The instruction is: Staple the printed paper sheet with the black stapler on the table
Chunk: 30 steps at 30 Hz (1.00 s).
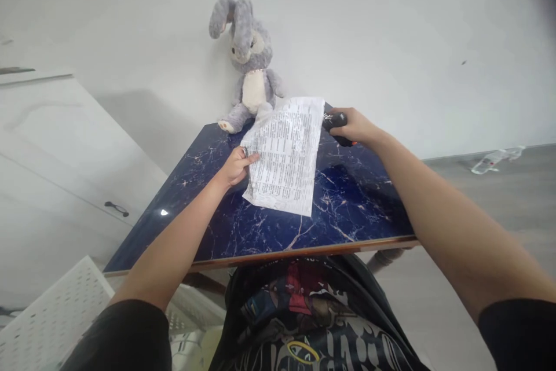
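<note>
My left hand (237, 166) pinches the left edge of a crumpled printed sheet of paper (284, 157), thumb on top. The sheet hangs tilted above the dark blue tabletop, its upper right corner beside my right hand (354, 126). That hand is wrapped round a black handheld tool (335, 121) with pale markings and a small orange part. The tool's front end meets the paper's right edge or sits just behind it; I cannot tell which. A grey plush rabbit (254, 70) sits behind the sheet, one foot partly hidden by the paper.
The blue marbled table (260, 232) has a wooden front edge close to my body. White wall rises behind it. A white cabinet (65, 157) stands at left, with a perforated white basket (56, 313) below. A clear plastic item (495, 160) lies on the floor at right.
</note>
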Motion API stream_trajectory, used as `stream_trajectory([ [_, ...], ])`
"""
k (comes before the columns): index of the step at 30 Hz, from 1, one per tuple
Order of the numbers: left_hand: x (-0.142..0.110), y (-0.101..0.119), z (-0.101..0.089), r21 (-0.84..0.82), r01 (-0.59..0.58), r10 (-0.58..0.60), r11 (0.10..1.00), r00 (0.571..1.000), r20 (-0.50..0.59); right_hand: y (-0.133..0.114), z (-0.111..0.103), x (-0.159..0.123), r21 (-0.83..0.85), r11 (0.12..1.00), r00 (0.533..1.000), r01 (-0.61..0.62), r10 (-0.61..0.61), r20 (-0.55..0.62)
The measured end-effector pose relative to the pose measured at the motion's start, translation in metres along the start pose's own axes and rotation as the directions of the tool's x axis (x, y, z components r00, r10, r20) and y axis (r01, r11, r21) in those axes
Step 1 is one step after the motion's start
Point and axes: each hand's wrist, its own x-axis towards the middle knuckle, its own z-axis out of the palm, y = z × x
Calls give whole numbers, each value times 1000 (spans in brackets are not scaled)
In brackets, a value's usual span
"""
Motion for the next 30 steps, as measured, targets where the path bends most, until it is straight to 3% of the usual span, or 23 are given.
stream_trajectory([
  [7, 8, -7, -3, 22, -147, 148, 989, 978, -148, -26, 2, -5, -128, 985, 958, 117, -78, 275],
  [15, 9, -8, -2, 71, -215, 225, 974, 953, -205, -42, 21, -6, -167, 959, 907, 227, -146, 395],
  [18, 9, -8, 0, 96, -244, 261, 965, 936, -238, -49, 25, -10, -180, 953, 898, 244, -152, 413],
  [24, 15, -14, -6, 121, -281, 305, 952, 900, -313, -54, 35, -9, -210, 954, 926, 214, -130, 354],
  [27, 17, -20, -9, 117, -260, 285, 959, 883, -374, -48, 36, -6, -203, 946, 916, 253, -167, 363],
  [30, 12, -22, 0, 70, -190, 202, 979, 883, -424, -36, 32, -9, -217, 936, 924, 277, -197, 329],
])
